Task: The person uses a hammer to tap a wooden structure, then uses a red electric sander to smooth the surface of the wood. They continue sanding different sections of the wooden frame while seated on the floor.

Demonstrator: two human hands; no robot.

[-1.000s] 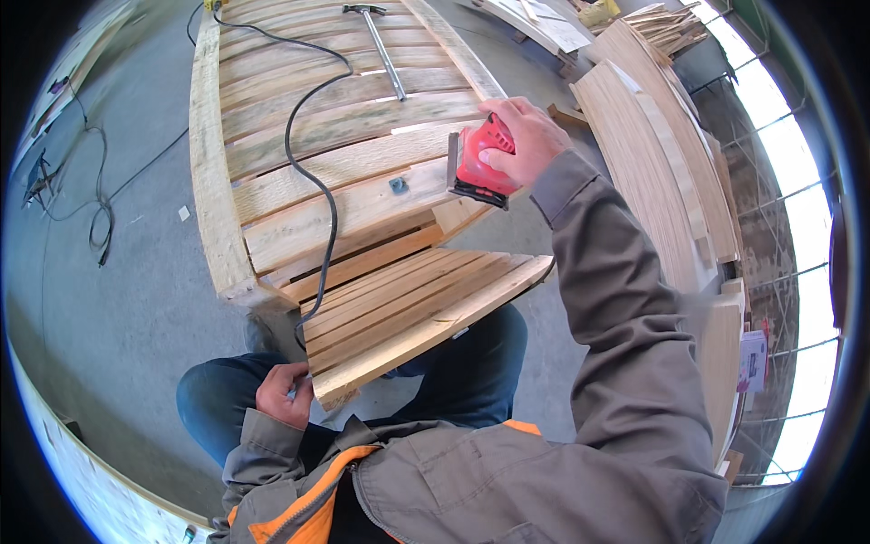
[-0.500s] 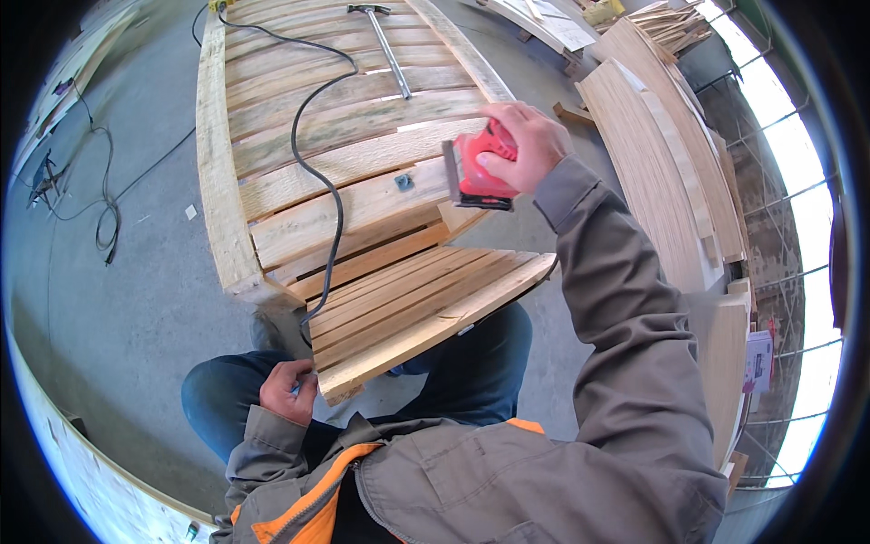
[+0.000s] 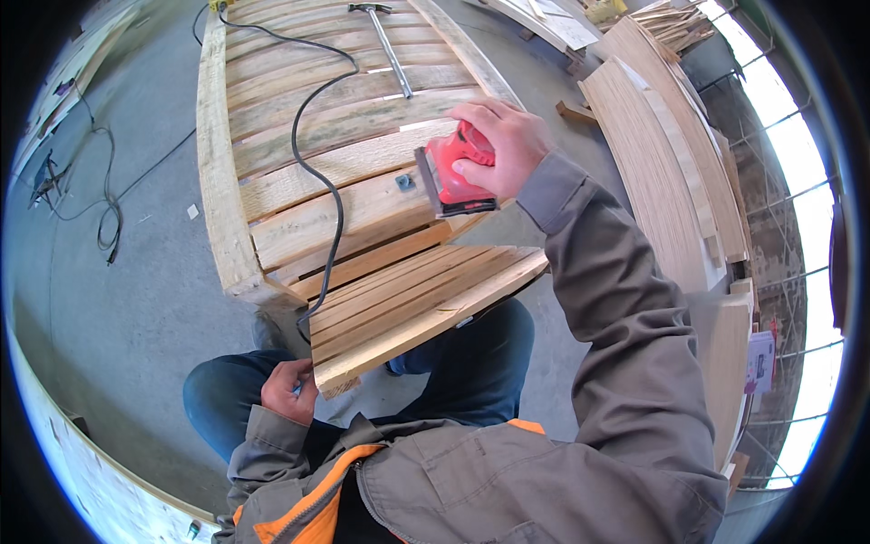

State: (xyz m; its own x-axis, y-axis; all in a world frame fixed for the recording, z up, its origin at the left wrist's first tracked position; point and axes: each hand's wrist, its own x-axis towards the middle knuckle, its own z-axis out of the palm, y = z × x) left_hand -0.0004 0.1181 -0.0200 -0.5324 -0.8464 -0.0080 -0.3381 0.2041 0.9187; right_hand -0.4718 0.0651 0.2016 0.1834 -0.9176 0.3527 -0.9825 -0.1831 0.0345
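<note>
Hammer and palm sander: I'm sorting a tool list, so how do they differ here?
The hammer is long and slim, the palm sander blocky. The hammer's handle is silvery, the palm sander's body red. The hammer lies on wooden slats; the palm sander is in the right hand. Both are handheld tools.

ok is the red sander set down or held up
Held up: the right hand grips the red sander, and a gap shows between it and the slatted panel.

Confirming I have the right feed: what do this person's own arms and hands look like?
Long, creased grey-brown sleeves end in matching cuffs at the wrists. The left hand and right hand are both ungloved.
</note>
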